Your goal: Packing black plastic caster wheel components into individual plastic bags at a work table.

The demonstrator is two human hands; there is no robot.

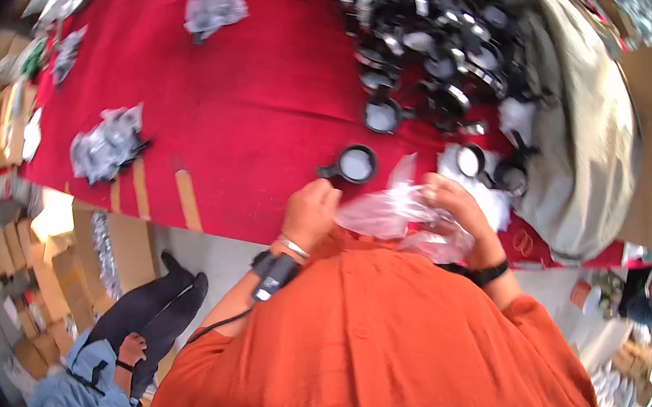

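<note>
A clear plastic bag [390,209] is stretched in front of my body at the table's near edge. My left hand [312,214] is closed at the bag's left edge, fingers curled in. On the other side my right hand [454,201] pinches the bag's upper right part. Just beyond my left hand lies a round black part with a white face and a short stem [357,164]. Another such round part [470,161] rests on white plastic past my right hand. Whether anything is inside the bag cannot be made out.
A large heap of black and silver parts [419,40] covers the far right of the red cloth [264,114]. Bagged parts [107,146] lie at left, another bundle [213,7] farther back. A beige sack [587,130] borders the right. A seated person [98,371] is at lower left.
</note>
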